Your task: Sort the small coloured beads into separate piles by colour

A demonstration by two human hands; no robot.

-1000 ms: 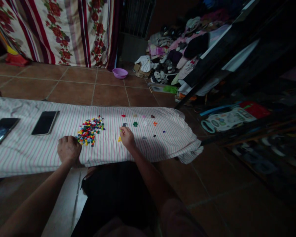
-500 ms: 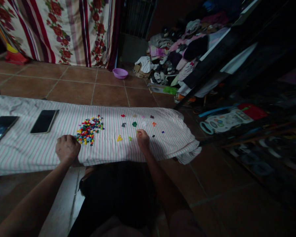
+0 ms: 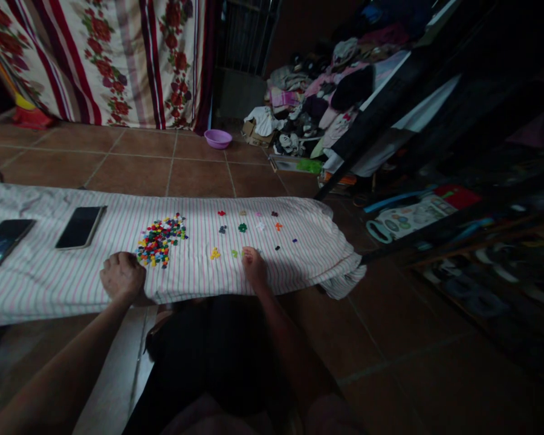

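A pile of small multicoloured pieces (image 3: 159,240) lies on the striped cloth (image 3: 199,272). My left hand (image 3: 122,277) rests with curled fingers at the pile's left edge; anything under them is hidden. Right of the pile are small single-colour groups: red (image 3: 221,213), grey (image 3: 222,229), dark green (image 3: 242,228), white (image 3: 260,226), orange (image 3: 278,226) and yellow (image 3: 214,254). My right hand (image 3: 254,269) is pinched just right of the light green pieces (image 3: 234,254), with a bit of green at its fingertips. Black (image 3: 277,248) and blue (image 3: 294,240) pieces lie beyond it.
Two phones, one dark (image 3: 79,228) and one at the far left (image 3: 4,241), lie on the cloth. Behind, on the tiled floor, are a purple basin (image 3: 218,139) and a heap of clothes (image 3: 317,103). Shelves with shoes stand at the right.
My right hand has moved slightly left and down, closer to the light green pieces. My left hand stays by the pile. The camera view has shifted a little.
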